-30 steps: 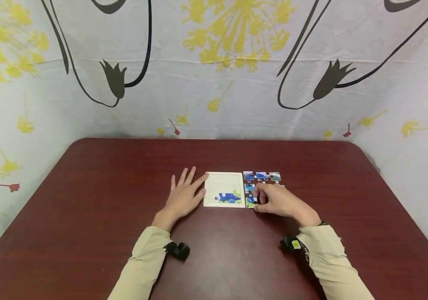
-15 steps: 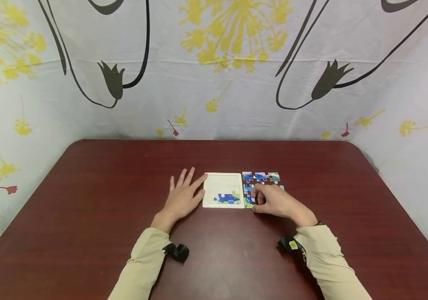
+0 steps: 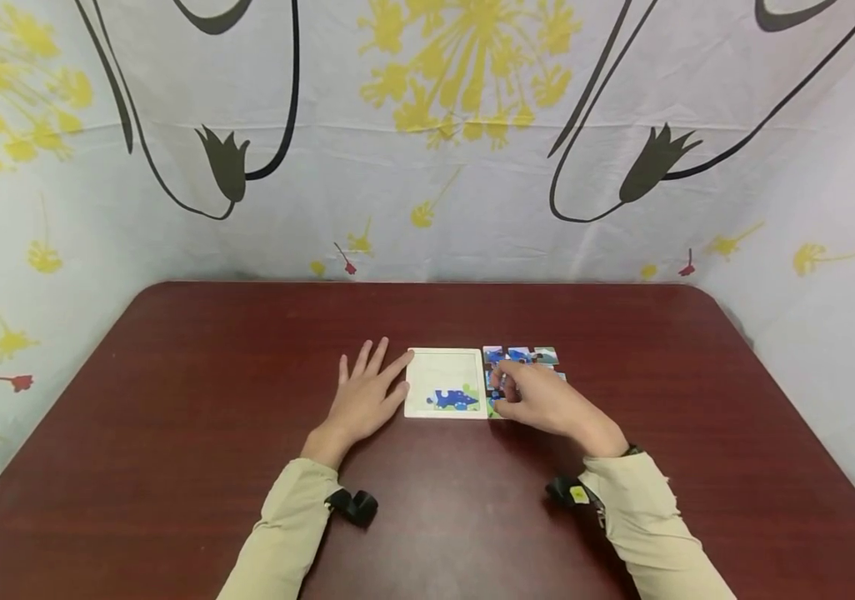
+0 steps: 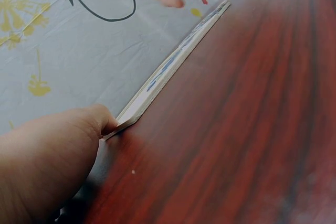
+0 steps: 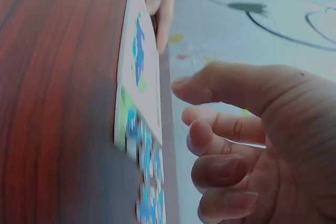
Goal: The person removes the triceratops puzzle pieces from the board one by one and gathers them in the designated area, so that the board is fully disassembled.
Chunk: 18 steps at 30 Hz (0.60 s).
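A pale square puzzle tray (image 3: 418, 373) lies flat on the table, with a few joined blue and green jigsaw pieces (image 3: 456, 399) in its lower right corner. My left hand (image 3: 362, 407) rests beside it with fingers spread, its thumb and index finger touching the tray's left edge. Just right of the tray, loose jigsaw pieces (image 3: 545, 356) lie in rows. My right hand (image 3: 547, 400) hovers over them and hides some. In the right wrist view its thumb and bent fingers stand apart, with nothing visible between them.
The dark red wooden table (image 3: 427, 517) extends around the tray on all sides. Behind its far edge hangs a white cloth (image 3: 322, 200) printed with flowers. Each wrist wears a black strap with a small camera, such as the left wrist camera (image 3: 352, 506).
My right hand has shifted slightly left and lifted off the lower pieces, its thumb and fingers moving apart. My left hand stays at the tray's edge.
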Tool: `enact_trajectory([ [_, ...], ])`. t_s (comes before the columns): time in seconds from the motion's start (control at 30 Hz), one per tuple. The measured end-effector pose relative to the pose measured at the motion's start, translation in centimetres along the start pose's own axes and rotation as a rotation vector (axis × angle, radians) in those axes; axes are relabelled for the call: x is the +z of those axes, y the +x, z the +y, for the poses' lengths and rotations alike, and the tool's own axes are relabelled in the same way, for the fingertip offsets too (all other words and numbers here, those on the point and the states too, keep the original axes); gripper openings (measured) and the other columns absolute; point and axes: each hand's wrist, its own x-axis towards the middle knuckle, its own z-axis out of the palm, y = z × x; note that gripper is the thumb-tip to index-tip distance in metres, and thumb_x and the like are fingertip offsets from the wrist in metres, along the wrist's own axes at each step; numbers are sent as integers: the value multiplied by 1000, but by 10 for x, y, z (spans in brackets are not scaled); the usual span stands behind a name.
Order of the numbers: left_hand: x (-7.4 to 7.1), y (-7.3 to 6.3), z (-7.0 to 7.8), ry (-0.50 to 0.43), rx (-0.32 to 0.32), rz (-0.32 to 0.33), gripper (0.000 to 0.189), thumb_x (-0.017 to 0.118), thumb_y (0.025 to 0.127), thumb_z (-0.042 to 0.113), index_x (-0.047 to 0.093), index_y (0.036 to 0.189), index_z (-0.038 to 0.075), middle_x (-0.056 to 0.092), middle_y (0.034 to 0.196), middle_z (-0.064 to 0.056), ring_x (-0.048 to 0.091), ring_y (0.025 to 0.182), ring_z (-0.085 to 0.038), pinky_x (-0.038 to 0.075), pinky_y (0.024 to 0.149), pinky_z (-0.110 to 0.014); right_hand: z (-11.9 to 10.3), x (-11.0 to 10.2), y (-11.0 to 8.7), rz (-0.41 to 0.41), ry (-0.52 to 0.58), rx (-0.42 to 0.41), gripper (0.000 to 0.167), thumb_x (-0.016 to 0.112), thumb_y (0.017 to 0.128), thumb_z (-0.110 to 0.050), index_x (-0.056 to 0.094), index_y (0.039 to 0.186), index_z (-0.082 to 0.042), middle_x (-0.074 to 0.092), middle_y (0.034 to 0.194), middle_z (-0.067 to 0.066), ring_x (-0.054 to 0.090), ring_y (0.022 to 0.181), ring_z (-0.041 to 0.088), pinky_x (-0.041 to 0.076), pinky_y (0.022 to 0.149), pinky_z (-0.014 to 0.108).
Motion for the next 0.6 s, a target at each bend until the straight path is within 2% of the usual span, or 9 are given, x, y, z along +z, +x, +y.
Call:
enact_trajectory([
  [0.1, 1, 0, -1, 3, 0, 6, 50, 41, 97, 40, 36, 145, 27, 18, 153, -12, 6, 140, -33, -1, 105, -60, -10, 7, 13, -5, -15, -49, 17, 66, 80, -9, 61, 95, -4, 52, 67, -8, 45, 57, 6, 42, 60, 27],
  [0.27, 3, 1, 0, 17, -10, -3, 49, 40, 98, 41, 35, 145, 28, 16, 153, -12, 5, 140, -33, -1, 105, -61, -21, 19, 30, -66, -59, -61, 22, 68, 81, -10, 64, 102, -3, 54, 71, -4, 48, 62, 8, 44, 62, 29],
  [0.4, 2, 0, 0, 29, -18, 1, 49, 40, 98, 41, 36, 145, 28, 17, 153, -11, 6, 140, -32, 0, 105, -60, -21, 25, 34, -91, -53, -66, 21, 69, 82, -9, 64, 103, -5, 55, 74, -3, 49, 64, 10, 44, 63, 29],
  [0.6, 1, 0, -1, 31, -11, 8, 49, 41, 98, 40, 37, 145, 28, 18, 153, -12, 6, 140, -32, 0, 105, -61, -19, 27, 37, -82, -11, -75, 20, 68, 82, -5, 60, 101, -8, 57, 80, 0, 52, 69, 13, 44, 66, 32],
])
